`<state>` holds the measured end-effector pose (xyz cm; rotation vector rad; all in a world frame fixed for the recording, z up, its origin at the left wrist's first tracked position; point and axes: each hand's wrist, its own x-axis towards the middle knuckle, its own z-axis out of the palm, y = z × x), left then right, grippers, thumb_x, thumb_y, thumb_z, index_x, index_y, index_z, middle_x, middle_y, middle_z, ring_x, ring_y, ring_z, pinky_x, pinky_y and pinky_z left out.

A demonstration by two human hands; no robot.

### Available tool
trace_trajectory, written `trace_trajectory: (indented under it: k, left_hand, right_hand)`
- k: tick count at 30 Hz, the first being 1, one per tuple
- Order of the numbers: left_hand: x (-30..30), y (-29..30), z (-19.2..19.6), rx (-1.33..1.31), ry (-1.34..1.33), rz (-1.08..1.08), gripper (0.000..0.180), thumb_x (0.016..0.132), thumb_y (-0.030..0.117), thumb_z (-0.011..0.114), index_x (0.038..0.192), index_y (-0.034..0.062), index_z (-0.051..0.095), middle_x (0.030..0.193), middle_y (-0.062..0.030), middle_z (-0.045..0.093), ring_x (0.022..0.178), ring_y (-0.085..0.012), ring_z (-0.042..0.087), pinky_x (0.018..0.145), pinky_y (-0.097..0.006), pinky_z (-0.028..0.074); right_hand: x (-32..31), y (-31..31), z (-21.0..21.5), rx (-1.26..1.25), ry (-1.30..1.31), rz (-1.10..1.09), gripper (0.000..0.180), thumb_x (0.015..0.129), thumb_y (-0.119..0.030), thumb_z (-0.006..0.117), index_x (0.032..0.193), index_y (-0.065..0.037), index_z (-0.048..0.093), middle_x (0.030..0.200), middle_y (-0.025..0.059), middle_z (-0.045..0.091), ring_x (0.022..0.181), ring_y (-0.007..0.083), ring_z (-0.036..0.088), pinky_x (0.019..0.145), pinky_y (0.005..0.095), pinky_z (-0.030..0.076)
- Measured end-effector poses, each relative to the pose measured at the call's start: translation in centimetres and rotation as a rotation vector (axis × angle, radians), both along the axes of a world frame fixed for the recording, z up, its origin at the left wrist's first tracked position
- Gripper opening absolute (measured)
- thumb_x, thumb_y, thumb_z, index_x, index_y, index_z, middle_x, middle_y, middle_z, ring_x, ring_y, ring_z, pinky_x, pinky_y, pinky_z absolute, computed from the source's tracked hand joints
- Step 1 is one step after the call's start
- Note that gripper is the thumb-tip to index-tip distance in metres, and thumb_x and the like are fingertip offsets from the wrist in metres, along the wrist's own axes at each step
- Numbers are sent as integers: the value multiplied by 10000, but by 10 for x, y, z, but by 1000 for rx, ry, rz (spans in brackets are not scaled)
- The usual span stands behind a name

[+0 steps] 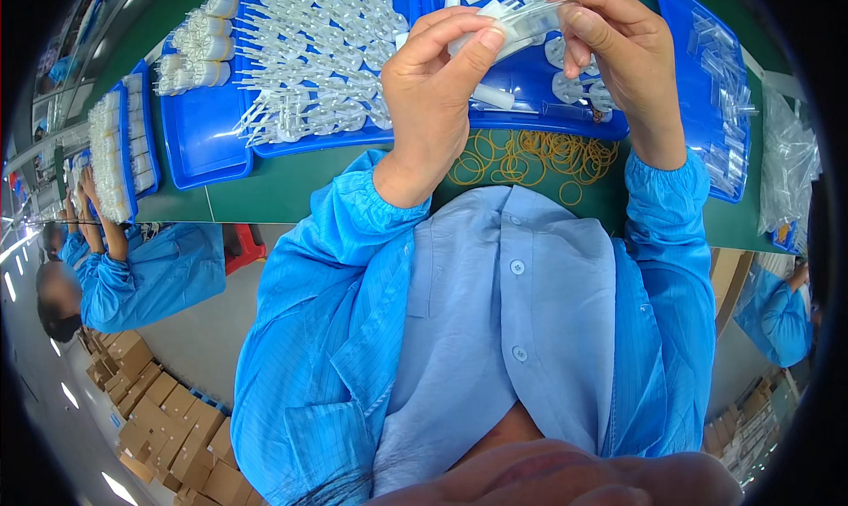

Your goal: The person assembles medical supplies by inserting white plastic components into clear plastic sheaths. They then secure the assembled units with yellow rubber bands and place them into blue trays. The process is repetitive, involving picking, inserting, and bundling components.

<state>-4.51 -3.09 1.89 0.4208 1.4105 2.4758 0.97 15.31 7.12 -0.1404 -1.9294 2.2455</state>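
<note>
Yr L hand (442,68) is clamped, thumb to fingers, on a clear plastic piece w/ white parts (528,22); yr R hand (623,46) pinches its other end. Piece is held above a blue plastic tray (548,128); thin yellow rubber bands (539,144) lie nearer you on green tabletop (283,197).

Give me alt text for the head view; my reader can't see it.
A person's bare left hand and bare right hand hold clear and white plastic pieces above shallow blue plastic trays; thin yellow looped bands lie on the green tabletop.
</note>
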Motion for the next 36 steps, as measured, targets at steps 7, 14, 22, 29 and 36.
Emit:
trace_trajectory:
  k: [7, 14, 22, 29, 36]
  left_hand:
    - [-3, -1, -4, -57, 153, 13, 143, 833, 8, 749, 973, -3, 718, 1121, -94, 582, 1007, -151, 578, 862, -259, 479]
    - [0, 3, -2, -9, 362, 41, 286, 811, -96, 729, 1026, 6, 571, 1160, -130, 558, 1047, -183, 598, 904, -296, 526]
    - [3, 4, -3, 37, 287, -12, 338, 825, -98, 718, 1044, 26, 492, 1173, -146, 563, 1045, -194, 617, 908, -291, 537]
    - [9, 7, -9, 116, -120, -76, 194, 887, -7, 683, 996, 46, 531, 1105, -136, 623, 1018, -222, 644, 878, -335, 554]
    - [6, 1, 2, 105, -310, -151, 84, 929, 50, 637, 954, 56, 556, 1042, -144, 664, 978, -264, 675, 868, -388, 577]
  right_hand:
    - [3, 1, 4, 175, 64, 17, 191, 939, -47, 604, 1082, 60, 672, 754, 66, 638, 620, 113, 615, 575, 225, 504]
    - [3, 7, 13, 277, 70, 25, 210, 938, -64, 607, 1096, 52, 680, 767, 50, 622, 618, 93, 583, 560, 215, 463]
    - [3, 5, 17, 284, 28, 50, 223, 949, -89, 601, 1106, 46, 684, 756, 41, 621, 602, 77, 557, 538, 207, 425]
    - [-7, -5, 5, 830, 330, -136, 373, 901, -116, 657, 1246, 14, 601, 1041, 145, 613, 843, 222, 604, 717, 290, 489]
    - [-6, -17, 6, 1262, 548, -35, 889, 649, -334, 880, 1346, 22, 458, 1286, 228, 489, 1159, 410, 514, 996, 458, 431]
